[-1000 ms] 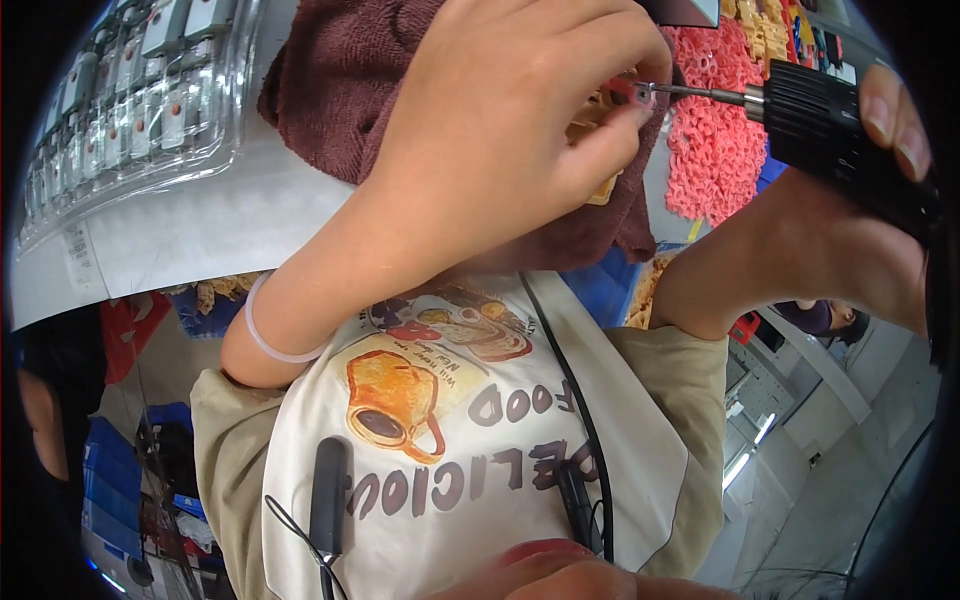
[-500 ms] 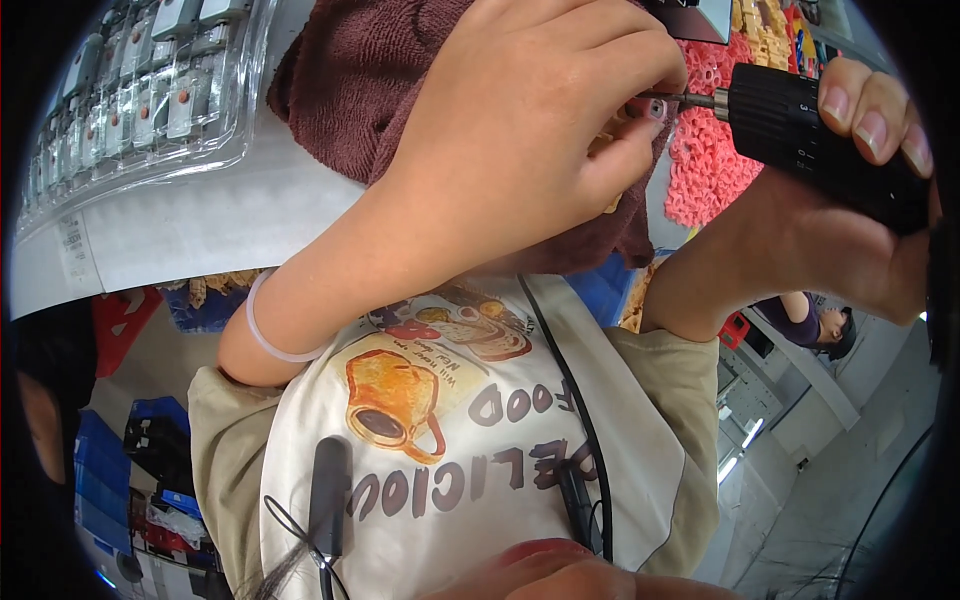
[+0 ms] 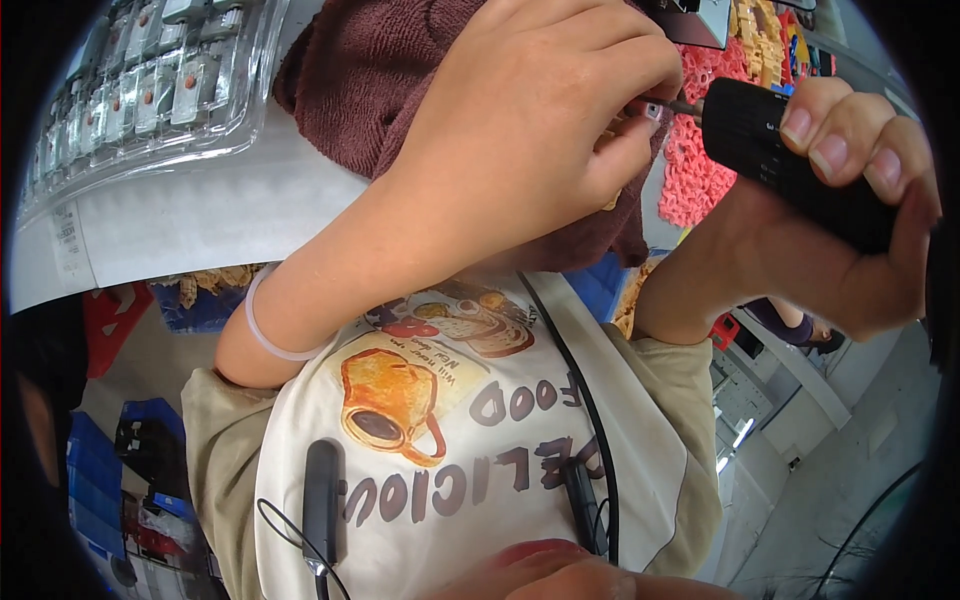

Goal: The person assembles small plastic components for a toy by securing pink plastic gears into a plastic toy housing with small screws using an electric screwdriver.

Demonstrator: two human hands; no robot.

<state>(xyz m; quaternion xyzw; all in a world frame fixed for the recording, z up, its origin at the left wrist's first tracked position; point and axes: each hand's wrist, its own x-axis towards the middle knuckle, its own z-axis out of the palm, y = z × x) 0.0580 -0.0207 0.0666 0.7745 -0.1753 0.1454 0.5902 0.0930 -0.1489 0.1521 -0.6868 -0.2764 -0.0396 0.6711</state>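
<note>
My right hand [image 3: 840,170] is wrapped round the dark body of a black power screwdriver [image 3: 745,128] with a numbered collar. Its thin bit points left and reaches the fingertips of my left hand [image 3: 560,110]. Those fingers are pinched on a small part [image 3: 654,111], pale with a dark round spot, mostly hidden by my thumb and fingers. Under my left hand lies a maroon towel [image 3: 350,95], bunched on the table. Whether the bit sits in a screw cannot be made out.
A clear plastic tray [image 3: 235,140] with several grey metal-looking parts stands at the left on the white table [image 3: 200,225]. Beyond my hands is a heap of pink pieces [image 3: 690,185], with yellow pieces [image 3: 757,45] further back. Blue bins [image 3: 100,470] stand below the table.
The screwdriver and my right hand have shifted left and slightly down, closer to my left hand. My left hand keeps nearly the same place and pinch.
</note>
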